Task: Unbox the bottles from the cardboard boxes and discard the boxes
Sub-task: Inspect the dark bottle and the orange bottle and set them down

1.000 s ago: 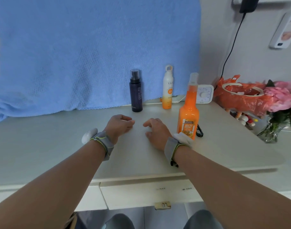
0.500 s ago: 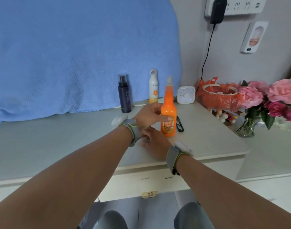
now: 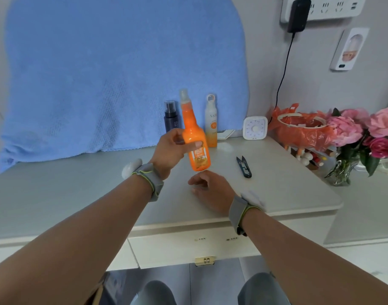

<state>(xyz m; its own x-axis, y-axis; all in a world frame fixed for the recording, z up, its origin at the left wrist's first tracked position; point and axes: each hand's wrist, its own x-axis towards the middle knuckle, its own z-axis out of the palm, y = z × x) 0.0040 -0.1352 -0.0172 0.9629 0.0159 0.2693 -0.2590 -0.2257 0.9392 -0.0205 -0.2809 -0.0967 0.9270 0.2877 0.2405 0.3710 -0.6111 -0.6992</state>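
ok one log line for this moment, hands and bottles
left hand: holds orange bottle lifted, tilted | right hand: empty, on table | dark bottle, white bottle: upright at back | boxes: none visible

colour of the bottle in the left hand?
Orange bottle, clear cap; head view.

Left hand (image 3: 170, 150) raised, fingers curled in a grip; right hand (image 3: 213, 188) low, loosely open, both wrists grey-strapped.
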